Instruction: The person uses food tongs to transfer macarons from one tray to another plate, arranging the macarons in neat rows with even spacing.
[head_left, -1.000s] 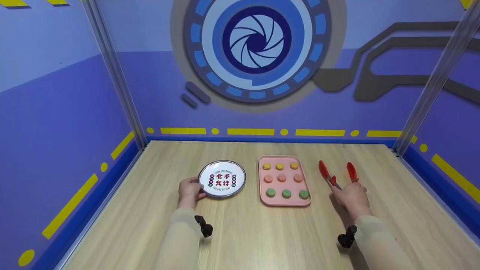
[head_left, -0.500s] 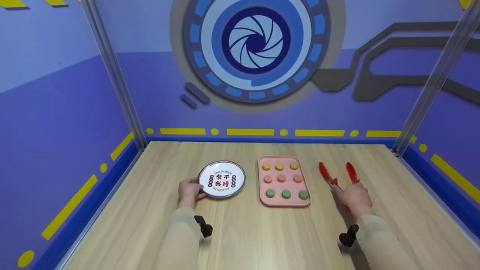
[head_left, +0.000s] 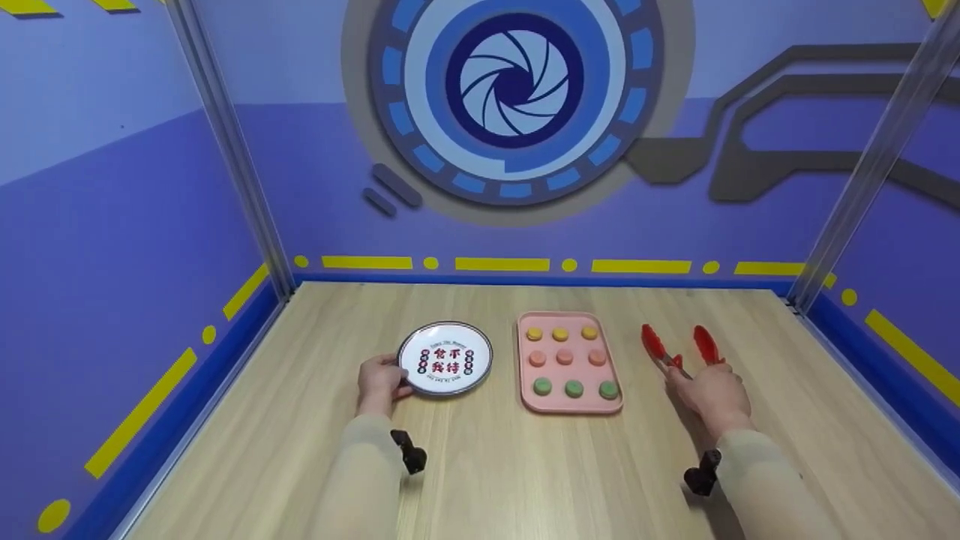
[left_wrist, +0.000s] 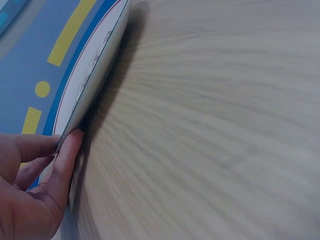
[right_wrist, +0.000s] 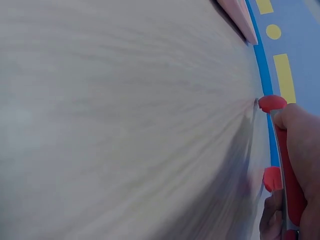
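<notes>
Plate and red-tipped tongs are in the person's two hands, the plate left of a pink tray and the tongs to its right. Blue and purple printed walls enclose three sides, the back one bearing a big round emblem and a line of yellow dashes and dots. Below them spreads the pale wood-grain bench, with light sleeves reaching over it from the near side. The tray lies at the middle, well apart from both hands. The plate is round and white, with a dark rim and red lettering; the left hand pinches its left edge, thumb above and fingers beneath. The right hand is curled round the tongs' handles, their two arms spread and tips pointing to the back wall. Smallest are nine round sweets on the tray: yellow at the far end, pink between, green nearest, three per row.
</notes>
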